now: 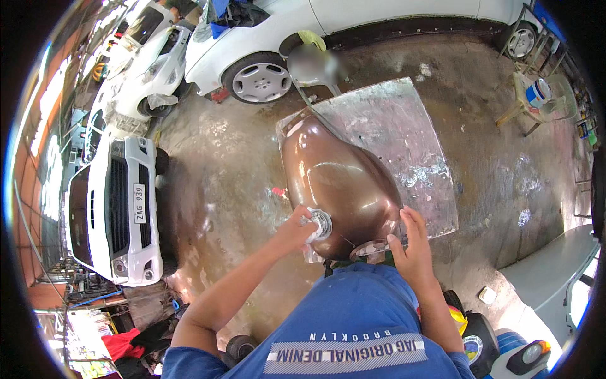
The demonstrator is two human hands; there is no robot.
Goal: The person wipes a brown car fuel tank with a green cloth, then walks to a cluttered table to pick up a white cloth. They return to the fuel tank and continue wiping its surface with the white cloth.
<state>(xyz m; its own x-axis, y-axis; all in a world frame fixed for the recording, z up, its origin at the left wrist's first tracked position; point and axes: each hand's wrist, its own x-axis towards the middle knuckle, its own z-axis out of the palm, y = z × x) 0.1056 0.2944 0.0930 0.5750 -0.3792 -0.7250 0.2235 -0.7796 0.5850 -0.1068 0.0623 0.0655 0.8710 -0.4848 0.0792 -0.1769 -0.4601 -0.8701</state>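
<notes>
A glossy brown motorcycle fuel tank (334, 174) lies on a paint-stained board (420, 142) in front of me, its narrow end pointing away. Around its round filler opening (320, 226), near the left edge, there is crumpled silvery-white covering. My left hand (297, 230) is closed on that covered filler, thumb and fingers pinching its rim. At the tank's near right edge rests my right hand (413, 249), fingers stretched along the side and thumb apart. Patchy pale covering or bare surface (369, 250) shows along the near underside edge. The tank's underside is hidden.
A white car (265, 38) stands beyond the board, and a white pickup (129, 211) is at the left. Behind the tank is a small pale stool or chair (314, 69). A plastic table (524, 95) holding a paint can (538, 93) stands far right. A blue-and-white motorcycle (514, 354) is near right.
</notes>
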